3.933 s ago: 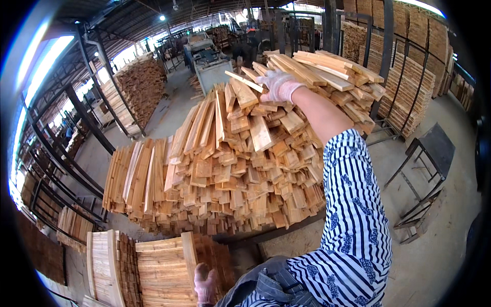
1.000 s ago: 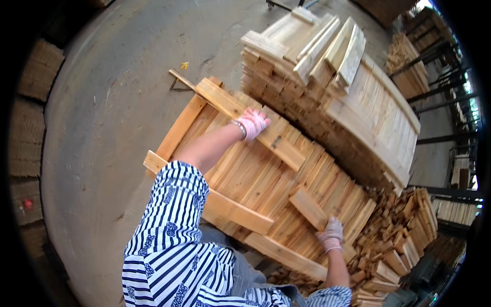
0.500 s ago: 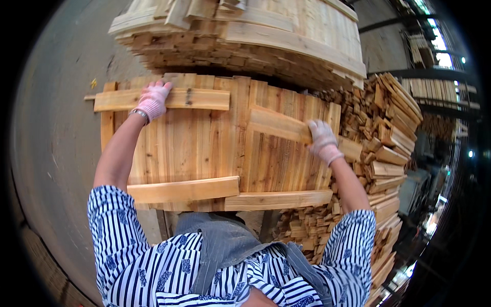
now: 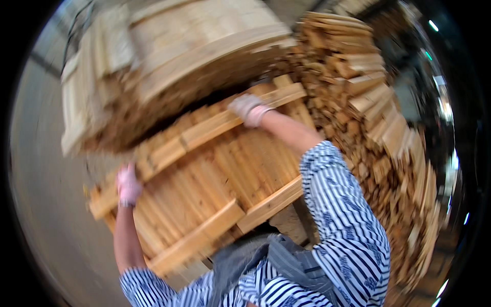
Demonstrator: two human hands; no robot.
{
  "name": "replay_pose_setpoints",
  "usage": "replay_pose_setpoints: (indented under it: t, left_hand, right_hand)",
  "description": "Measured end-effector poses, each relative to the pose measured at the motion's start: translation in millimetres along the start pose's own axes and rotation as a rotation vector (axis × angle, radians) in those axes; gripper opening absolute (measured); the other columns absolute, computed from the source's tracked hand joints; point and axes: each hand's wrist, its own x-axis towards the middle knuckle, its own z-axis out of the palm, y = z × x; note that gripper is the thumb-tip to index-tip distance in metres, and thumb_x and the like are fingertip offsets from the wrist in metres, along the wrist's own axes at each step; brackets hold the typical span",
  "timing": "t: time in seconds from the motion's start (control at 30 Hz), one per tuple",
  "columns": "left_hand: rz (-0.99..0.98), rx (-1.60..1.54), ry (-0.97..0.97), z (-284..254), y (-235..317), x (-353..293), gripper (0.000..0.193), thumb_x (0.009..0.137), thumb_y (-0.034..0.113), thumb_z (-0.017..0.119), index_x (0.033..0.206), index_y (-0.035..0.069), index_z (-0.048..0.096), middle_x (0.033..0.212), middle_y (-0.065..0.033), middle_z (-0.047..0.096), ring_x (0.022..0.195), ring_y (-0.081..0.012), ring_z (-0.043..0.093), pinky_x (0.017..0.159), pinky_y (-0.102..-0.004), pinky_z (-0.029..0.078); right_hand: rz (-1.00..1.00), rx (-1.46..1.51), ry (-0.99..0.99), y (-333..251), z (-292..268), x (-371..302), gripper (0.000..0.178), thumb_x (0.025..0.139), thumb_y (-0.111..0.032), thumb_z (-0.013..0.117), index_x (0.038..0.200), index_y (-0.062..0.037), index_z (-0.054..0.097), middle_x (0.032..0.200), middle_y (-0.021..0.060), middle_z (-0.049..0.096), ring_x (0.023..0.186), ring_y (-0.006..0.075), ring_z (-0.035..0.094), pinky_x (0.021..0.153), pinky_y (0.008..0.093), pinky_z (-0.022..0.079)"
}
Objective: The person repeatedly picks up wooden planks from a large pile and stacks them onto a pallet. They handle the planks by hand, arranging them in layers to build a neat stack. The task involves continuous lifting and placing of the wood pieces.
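Note:
My left hand, in a pink knit glove, is closed over a wooden board along the far side of a panel of upright slats. Farther right, my gloved right hand grips a second board, which lies across the slats in line with the first, their ends meeting. Along the near side lie two more boards, a left one and a right one, their ends close together. Motion blur softens both hands, and the fingertips are partly hidden.
Just beyond the panel stands a large stack of pale wooden panels with loose boards on its left. A tall heap of short wood pieces runs down the right side. Grey floor shows at the left.
My right hand has moved far and left, bringing its board from a slant over the slats into line with the left board. My left hand has shifted toward its board's left end. The view has turned.

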Motion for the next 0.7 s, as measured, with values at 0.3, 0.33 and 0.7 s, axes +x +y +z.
replay_pose_setpoints:
  t: [0.3,0.33,0.7]
  left_hand:
    - [-0.075,0.138,-0.055,-3,10,11,0.089,0.057,0.018,0.095,0.132,0.012,0.049,0.133,-0.0167,0.052,0.126,-0.0374,0.052,0.104,-0.045,0.049]
    - [-0.042,0.116,-0.016,9,-3,18,0.091,0.054,0.021,0.097,0.132,0.012,0.049,0.132,-0.0175,0.053,0.123,-0.0382,0.054,0.103,-0.0448,0.05]
    - [0.233,-0.224,0.243,-25,97,4,0.083,0.071,0.015,0.086,0.143,0.005,0.046,0.137,-0.0174,0.057,0.125,-0.0316,0.057,0.105,-0.0396,0.05]
  right_hand:
    - [0.085,0.11,0.131,5,17,-13,0.027,0.089,-0.016,0.062,0.116,-0.0201,0.068,0.118,0.0073,0.069,0.115,0.0297,0.064,0.091,0.0438,0.053]
    - [0.095,0.134,0.164,5,16,-17,0.024,0.091,-0.018,0.06,0.113,-0.0204,0.069,0.117,0.0075,0.069,0.114,0.0298,0.064,0.09,0.0438,0.053]
    - [0.141,0.906,0.46,-143,38,-186,0.084,0.081,-0.036,0.074,0.152,-0.0098,0.037,0.154,0.0258,0.032,0.135,0.0458,0.042,0.111,0.0474,0.041]
